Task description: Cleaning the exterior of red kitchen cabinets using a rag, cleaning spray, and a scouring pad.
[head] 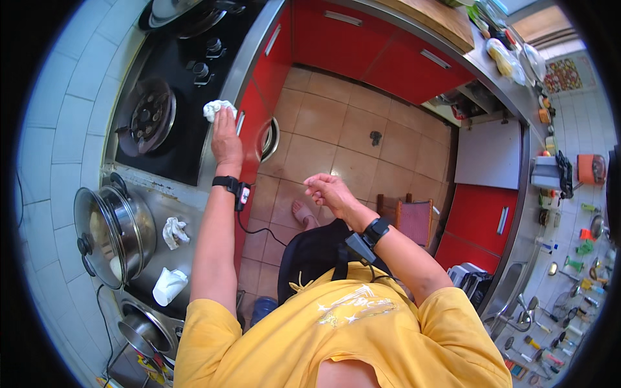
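Note:
My left hand [226,138] lies with its fingers stretched over a crumpled white paper towel [212,110]. Both rest at the steel counter edge beside the black glass gas hob [187,131]. Part of the towel is hidden under the fingers. Over the tiled floor hangs my right hand [330,191], its fingers curled loosely together and nothing visible in them. Nearest the left hand on the hob is a burner [145,114] with a dark ring. Two control knobs [201,70] stand farther along.
Beside my left forearm are a steel pot [138,233] with a glass lid, another crumpled tissue [175,233] and a white paper roll [170,286]. A wok [170,12] sits on the far burner. Red cabinets [339,36] border the floor; a small chair [415,220] stands right.

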A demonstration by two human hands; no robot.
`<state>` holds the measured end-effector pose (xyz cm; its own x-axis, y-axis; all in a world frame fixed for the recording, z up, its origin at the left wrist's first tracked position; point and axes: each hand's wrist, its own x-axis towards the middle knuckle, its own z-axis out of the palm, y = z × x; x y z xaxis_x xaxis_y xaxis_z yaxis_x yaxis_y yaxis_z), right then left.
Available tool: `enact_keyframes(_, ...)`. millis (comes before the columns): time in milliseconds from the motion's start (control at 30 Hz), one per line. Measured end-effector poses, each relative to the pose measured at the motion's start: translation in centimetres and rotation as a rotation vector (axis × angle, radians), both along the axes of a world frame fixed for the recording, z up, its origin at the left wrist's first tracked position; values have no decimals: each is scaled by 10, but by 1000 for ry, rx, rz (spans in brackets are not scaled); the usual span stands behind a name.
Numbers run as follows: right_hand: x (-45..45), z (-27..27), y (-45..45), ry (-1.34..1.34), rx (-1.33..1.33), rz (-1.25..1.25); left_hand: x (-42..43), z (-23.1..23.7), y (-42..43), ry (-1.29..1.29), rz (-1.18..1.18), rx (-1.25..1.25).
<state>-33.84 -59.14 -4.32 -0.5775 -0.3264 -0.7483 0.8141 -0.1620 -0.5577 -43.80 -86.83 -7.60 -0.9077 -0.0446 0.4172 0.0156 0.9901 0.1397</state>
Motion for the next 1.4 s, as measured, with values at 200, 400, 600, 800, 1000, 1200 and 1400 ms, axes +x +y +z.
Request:
enact_keyframes(200, 20, -3, 31, -23, -65, -49, 49, 0, 25, -184, -26, 113)
enact_keyframes(400, 39, -5, 109, -26, -119, -130, 129, -43, 101, -714, 102, 956)
enact_keyframes(600, 64, 12, 180, 18, 130, -228, 153, 27, 290, -966, -210, 1354)
enact_keyframes(800, 83, -34, 211, 78, -417, -578, 160, 61, 332, -1155, -319, 1510)
enact_keyframes(1000, 96, -62, 247, -137, -408, -660, 164, 62, 141, -141, -6, 225)
enact_keyframes(1200, 98, -58, 279, -191, -268, -798, 259, 52, -39, -53, 649, -159)
enact_keyframes(1400, 84, -48, 295, -170, -253, -827, 293, 16, -94, -371, 720, 106)
